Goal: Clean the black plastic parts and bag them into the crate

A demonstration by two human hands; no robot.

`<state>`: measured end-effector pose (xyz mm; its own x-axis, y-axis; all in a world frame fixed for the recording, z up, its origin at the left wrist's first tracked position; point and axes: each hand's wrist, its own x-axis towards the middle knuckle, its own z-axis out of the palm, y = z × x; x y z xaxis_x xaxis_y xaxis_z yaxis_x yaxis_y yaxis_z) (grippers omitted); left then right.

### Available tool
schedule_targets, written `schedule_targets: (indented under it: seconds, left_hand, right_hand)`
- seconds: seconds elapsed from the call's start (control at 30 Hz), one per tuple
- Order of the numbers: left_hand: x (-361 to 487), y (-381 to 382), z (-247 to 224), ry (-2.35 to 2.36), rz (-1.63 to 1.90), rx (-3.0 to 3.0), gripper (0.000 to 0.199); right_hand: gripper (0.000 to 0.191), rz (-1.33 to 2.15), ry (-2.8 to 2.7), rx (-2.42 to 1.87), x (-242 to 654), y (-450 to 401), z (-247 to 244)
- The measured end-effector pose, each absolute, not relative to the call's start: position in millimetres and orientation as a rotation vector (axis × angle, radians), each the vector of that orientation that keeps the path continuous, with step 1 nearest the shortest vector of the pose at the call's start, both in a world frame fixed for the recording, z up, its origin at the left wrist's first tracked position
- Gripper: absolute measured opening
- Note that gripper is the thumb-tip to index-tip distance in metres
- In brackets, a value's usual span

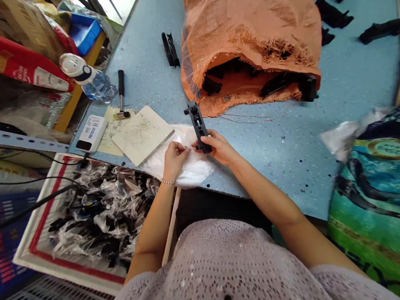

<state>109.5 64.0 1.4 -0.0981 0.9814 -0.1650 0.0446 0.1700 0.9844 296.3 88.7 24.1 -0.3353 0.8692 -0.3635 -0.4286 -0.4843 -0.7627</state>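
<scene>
Blk plastic part (198,126) in R hand (218,149), L hand (175,161) on bag (197,169)

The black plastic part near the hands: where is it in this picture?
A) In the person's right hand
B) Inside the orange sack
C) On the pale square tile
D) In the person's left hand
A. The right hand grips the black plastic part, which is held up above the white plastic bag.
</scene>
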Motion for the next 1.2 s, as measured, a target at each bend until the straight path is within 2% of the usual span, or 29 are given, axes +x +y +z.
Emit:
schedule_targets:
  seconds: [0.07,0.13,0.27,0.37,0.47,0.53,0.63,0.73,0.8,0.9,1.0,1.1,1.2]
  left_hand:
    - [102.5,59.4,11.1,1.369,1.225,1.188,0.023]
    - [94.2,54.5,22.2,1.397,1.227,1.419,0.008]
    - [84.9,51.8,34.4,1.659,0.922,1.9,0.025]
    - [85.1,57.8,32.4,1.835,0.838,1.966,0.023]
    - [81.2,66.3,27.6,1.809,0.822,1.923,0.028]
    - [74.3,70.6,25.6,1.731,0.774,1.92,0.042]
    - [63.0,70.4,25.9,1.635,0.685,1.991,0.063]
    - [62.4,59.3,28.4,1.617,0.613,2.109,0.073]
    - [71.5,46.4,29.3,1.613,0.586,2.199,0.079]
    - [94.2,24.0,28.6,1.497,0.585,2.315,0.088]
    - [113.8,6.8,27.4,1.289,0.652,2.354,0.091]
    - [120.4,-1.2,30.0,1.162,0.749,2.289,0.087]
    - [112.3,-11.6,44.9,1.199,0.923,2.193,0.068]
  right_hand:
    - [0.051,1.901,-0.73,-1.068,294.3,87.0,17.2]
    - [0.051,1.888,-0.725,-1.101,291.2,84.5,11.0]
    - [0.053,1.872,-0.707,-1.085,288.9,78.3,6.1]
    - [0.058,1.845,-0.769,-1.055,299.0,71.4,10.0]
    - [0.066,1.786,-1.095,-0.981,318.9,62.4,18.4]
    - [0.068,1.642,-1.523,-1.021,331.7,56.3,25.8]
    - [0.06,1.144,-2.107,-1.346,340.8,47.5,38.1]
    - [0.059,0.834,-2.294,-1.546,336.1,41.4,46.8]
    - [0.065,0.951,-2.232,-1.502,328.2,41.3,47.4]
    - [0.079,1.449,-1.75,-1.441,315.3,46.3,40.2]
    - [0.074,1.905,-1.22,-1.24,305.1,45.4,32.8]
    - [0.074,1.859,-1.259,-1.131,299.1,29.4,36.1]
    - [0.074,1.691,-1.513,-1.059,298.9,8.2,48.9]
